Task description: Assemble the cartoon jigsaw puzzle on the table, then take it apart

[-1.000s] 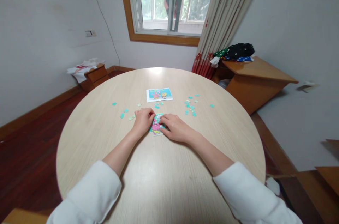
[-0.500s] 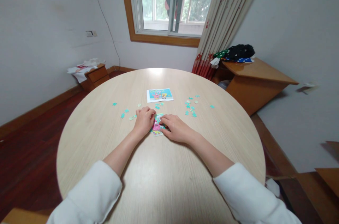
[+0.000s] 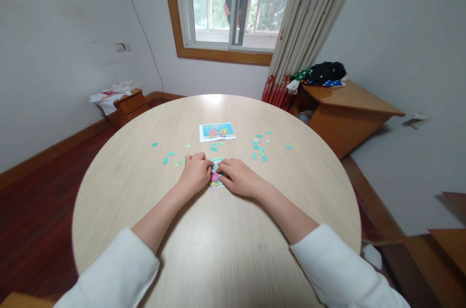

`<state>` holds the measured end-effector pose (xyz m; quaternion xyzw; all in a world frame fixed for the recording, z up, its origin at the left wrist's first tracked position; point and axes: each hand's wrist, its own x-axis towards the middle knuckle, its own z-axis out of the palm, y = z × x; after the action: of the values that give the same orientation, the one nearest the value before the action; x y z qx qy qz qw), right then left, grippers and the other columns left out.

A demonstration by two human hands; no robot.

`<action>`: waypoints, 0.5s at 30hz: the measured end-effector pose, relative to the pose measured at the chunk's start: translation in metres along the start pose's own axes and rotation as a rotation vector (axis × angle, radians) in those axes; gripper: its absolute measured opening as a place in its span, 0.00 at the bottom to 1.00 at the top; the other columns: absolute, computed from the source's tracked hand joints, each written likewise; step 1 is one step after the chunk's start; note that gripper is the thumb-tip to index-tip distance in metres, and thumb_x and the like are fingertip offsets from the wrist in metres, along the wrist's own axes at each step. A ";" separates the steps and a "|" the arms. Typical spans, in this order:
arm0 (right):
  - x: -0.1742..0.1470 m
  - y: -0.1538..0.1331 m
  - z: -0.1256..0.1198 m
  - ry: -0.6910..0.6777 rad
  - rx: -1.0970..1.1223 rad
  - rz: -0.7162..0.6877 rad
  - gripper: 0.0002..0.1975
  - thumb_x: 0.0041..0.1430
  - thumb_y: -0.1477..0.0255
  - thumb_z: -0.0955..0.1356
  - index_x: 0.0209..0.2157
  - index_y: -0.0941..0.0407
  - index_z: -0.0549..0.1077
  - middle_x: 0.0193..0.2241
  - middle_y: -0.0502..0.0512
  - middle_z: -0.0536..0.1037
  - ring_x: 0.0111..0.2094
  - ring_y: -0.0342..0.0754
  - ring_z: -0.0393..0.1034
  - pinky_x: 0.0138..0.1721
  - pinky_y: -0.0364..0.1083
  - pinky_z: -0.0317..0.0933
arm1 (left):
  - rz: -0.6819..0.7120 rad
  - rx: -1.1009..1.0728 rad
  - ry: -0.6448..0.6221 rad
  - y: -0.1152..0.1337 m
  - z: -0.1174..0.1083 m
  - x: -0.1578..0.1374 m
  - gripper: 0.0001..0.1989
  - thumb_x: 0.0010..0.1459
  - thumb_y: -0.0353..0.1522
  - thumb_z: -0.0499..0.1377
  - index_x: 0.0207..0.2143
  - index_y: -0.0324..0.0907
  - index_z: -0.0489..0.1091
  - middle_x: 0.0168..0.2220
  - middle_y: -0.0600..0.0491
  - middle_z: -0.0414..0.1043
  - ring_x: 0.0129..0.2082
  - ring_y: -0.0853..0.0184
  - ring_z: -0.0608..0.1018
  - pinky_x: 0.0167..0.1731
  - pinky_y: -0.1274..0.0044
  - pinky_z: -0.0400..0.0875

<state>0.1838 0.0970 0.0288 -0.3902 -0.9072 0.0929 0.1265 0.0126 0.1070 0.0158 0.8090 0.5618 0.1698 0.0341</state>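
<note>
A partly joined jigsaw puzzle (image 3: 215,179) with a pink cartoon figure lies flat on the round table (image 3: 225,250), between my two hands. My left hand (image 3: 197,171) is closed at the puzzle's left edge, fingers curled and pressed against it. From the right, my right hand (image 3: 236,177) reaches over the puzzle with bent fingers on its surface, covering its right part. Whether a loose piece sits under the fingertips cannot be made out. Beyond the hands lies a printed picture (image 3: 217,132) of cartoon figures on a blue ground.
Loose puzzle pieces (image 3: 260,149) are scattered right of the picture, with several more pieces (image 3: 171,154) to the left. A wooden desk (image 3: 349,104) holding dark cloth (image 3: 327,73) stands beyond the table at right. A window (image 3: 229,7) and a curtain (image 3: 302,17) are behind.
My left hand has shifted slightly over the puzzle's left side, covering more of the pink figure. The right fingers have moved a little left across the puzzle. The camera view has shifted slightly.
</note>
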 end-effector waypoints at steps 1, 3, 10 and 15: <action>0.000 0.000 -0.001 0.001 -0.007 0.003 0.09 0.63 0.72 0.62 0.39 0.59 0.72 0.37 0.59 0.74 0.41 0.48 0.66 0.44 0.47 0.56 | 0.006 -0.008 -0.009 0.000 0.000 0.000 0.16 0.57 0.27 0.48 0.33 0.41 0.77 0.32 0.46 0.70 0.36 0.62 0.71 0.38 0.69 0.55; 0.001 0.000 -0.004 0.010 -0.011 0.020 0.09 0.63 0.73 0.62 0.37 0.59 0.73 0.34 0.58 0.75 0.38 0.47 0.67 0.42 0.46 0.56 | 0.023 -0.031 -0.032 0.001 -0.001 -0.001 0.16 0.56 0.27 0.48 0.33 0.41 0.77 0.32 0.46 0.70 0.37 0.62 0.71 0.39 0.68 0.55; -0.001 0.019 -0.006 0.163 0.030 0.184 0.11 0.62 0.75 0.61 0.38 0.59 0.74 0.37 0.58 0.78 0.39 0.47 0.69 0.44 0.46 0.56 | 0.081 -0.112 -0.046 0.003 0.000 -0.003 0.16 0.55 0.27 0.49 0.34 0.41 0.77 0.33 0.48 0.71 0.37 0.62 0.72 0.40 0.68 0.57; -0.001 0.035 -0.001 0.213 0.064 0.273 0.11 0.58 0.80 0.60 0.36 0.59 0.73 0.37 0.57 0.76 0.40 0.47 0.68 0.44 0.46 0.58 | -0.030 -0.160 0.042 -0.003 -0.003 -0.002 0.14 0.55 0.28 0.48 0.26 0.40 0.74 0.32 0.48 0.72 0.34 0.63 0.72 0.41 0.68 0.58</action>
<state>0.2084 0.1200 0.0208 -0.5133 -0.8238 0.0960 0.2205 0.0084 0.1056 0.0171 0.7913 0.5592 0.2305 0.0896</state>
